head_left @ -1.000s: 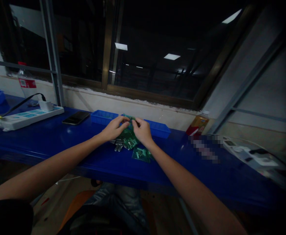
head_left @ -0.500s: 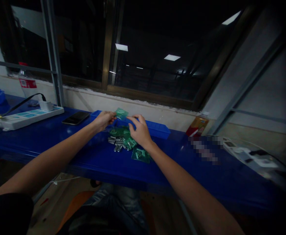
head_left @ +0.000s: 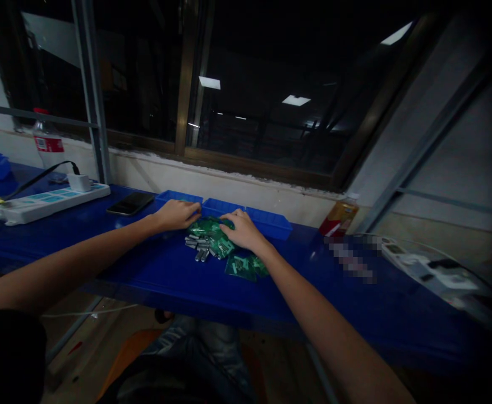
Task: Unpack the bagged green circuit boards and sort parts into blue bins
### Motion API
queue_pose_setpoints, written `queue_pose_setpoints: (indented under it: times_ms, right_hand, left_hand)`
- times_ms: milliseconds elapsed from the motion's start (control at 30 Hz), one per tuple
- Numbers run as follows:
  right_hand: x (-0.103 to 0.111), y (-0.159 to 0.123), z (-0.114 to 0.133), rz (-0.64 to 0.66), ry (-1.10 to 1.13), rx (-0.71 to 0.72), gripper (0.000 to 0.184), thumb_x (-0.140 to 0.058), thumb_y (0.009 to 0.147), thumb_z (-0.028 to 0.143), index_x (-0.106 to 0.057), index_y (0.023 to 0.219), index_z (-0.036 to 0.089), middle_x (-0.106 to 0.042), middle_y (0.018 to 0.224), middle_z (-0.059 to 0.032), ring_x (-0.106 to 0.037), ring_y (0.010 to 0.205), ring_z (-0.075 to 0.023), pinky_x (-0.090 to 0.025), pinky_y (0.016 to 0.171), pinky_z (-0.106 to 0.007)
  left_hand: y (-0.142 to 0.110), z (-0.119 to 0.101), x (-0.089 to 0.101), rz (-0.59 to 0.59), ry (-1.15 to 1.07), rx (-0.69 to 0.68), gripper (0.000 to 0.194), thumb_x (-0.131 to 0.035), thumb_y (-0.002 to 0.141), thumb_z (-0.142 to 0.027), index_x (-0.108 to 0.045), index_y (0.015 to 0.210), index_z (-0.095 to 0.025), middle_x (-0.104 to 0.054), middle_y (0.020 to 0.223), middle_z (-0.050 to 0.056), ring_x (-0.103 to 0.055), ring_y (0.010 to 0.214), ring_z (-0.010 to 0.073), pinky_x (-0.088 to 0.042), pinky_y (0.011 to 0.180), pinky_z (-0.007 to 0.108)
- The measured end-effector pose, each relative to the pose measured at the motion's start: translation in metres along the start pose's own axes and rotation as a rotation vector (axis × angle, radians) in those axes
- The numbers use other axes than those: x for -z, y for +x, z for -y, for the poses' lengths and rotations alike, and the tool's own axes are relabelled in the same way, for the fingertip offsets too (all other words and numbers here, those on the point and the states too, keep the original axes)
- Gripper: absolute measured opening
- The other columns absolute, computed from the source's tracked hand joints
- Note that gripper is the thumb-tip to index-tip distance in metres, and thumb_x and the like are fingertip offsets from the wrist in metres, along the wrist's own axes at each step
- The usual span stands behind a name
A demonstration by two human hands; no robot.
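On the blue table lies a pile of green plastic bags [head_left: 206,226] with small parts inside. Short silver metal cylinders [head_left: 197,244] lie loose at its near left side. My left hand [head_left: 179,214] is at the pile's far left, before the blue bins, with fingers curled down together; what they hold, if anything, is hidden. Over the pile's right side, my right hand [head_left: 243,231] has its thumb and fingers apart, and no held thing shows. Another green bag [head_left: 240,267] lies flat below the right hand.
Blue bins [head_left: 271,223] line the wall behind the hands. To the left are a phone [head_left: 130,203], a white power strip [head_left: 56,203] with a cable, and a bottle [head_left: 47,140]. A drink bottle [head_left: 340,217] and another power strip [head_left: 422,261] stand right.
Half a second ago my left hand held a green bag up between the hands. Both hands have lowered to the pile, and that bag is no longer seen raised.
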State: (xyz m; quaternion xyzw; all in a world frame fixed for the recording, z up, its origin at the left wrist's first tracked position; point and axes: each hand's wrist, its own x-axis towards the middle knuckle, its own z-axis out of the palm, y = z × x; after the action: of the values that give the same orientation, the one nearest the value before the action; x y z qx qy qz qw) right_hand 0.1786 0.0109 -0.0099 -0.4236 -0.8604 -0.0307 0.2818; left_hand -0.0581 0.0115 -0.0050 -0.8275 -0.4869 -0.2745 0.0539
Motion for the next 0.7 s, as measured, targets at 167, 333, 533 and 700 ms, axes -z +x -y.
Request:
queue_pose_setpoints:
  times_ms: [167,333,533,700]
  right_hand:
    - [0.012,0.0,0.005,-0.043,-0.009,-0.031,0.03,-0.054,0.08,0.033,-0.063,0.106,0.019,-0.05,0.095,-0.009,-0.048,0.097,-0.0215,-0.038,0.089,-0.038]
    - [0.013,-0.001,0.007,0.022,-0.028,-0.04,0.029,-0.055,0.08,0.033,-0.063,0.105,0.02,-0.051,0.095,-0.0089,-0.048,0.097,-0.022,-0.038,0.088,-0.039]
    - [0.011,0.001,0.013,0.006,0.05,-0.04,0.027,-0.054,0.08,0.032,-0.064,0.101,0.018,-0.058,0.094,-0.0095,-0.052,0.094,-0.0206,-0.038,0.087,-0.036]
    - [0.012,0.003,0.024,-0.058,0.457,-0.221,0.031,-0.048,0.083,0.042,-0.065,0.089,0.016,-0.063,0.073,-0.0037,-0.057,0.07,-0.0138,-0.041,0.065,-0.025]
  left_hand:
    - [-0.017,0.016,-0.001,0.131,-0.052,-0.009,0.038,-0.055,0.071,-0.051,-0.06,0.094,-0.021,-0.065,0.088,0.007,-0.059,0.079,0.0215,-0.039,0.07,0.026]
    - [-0.021,0.044,0.006,0.209,-0.192,-0.026,0.025,-0.059,0.07,-0.039,-0.065,0.082,-0.019,-0.068,0.083,0.006,-0.06,0.075,0.018,-0.041,0.07,0.025]
    - [0.005,0.023,0.025,-0.165,-0.437,0.12,0.021,-0.051,0.078,-0.035,-0.058,0.083,-0.016,-0.059,0.057,0.0,-0.049,0.046,0.01,-0.036,0.048,0.021]
    - [0.029,-0.025,0.01,-0.23,-0.724,0.162,0.022,-0.048,0.082,-0.038,-0.051,0.087,-0.017,-0.047,0.047,-0.005,-0.039,0.036,0.0068,-0.03,0.039,0.018]
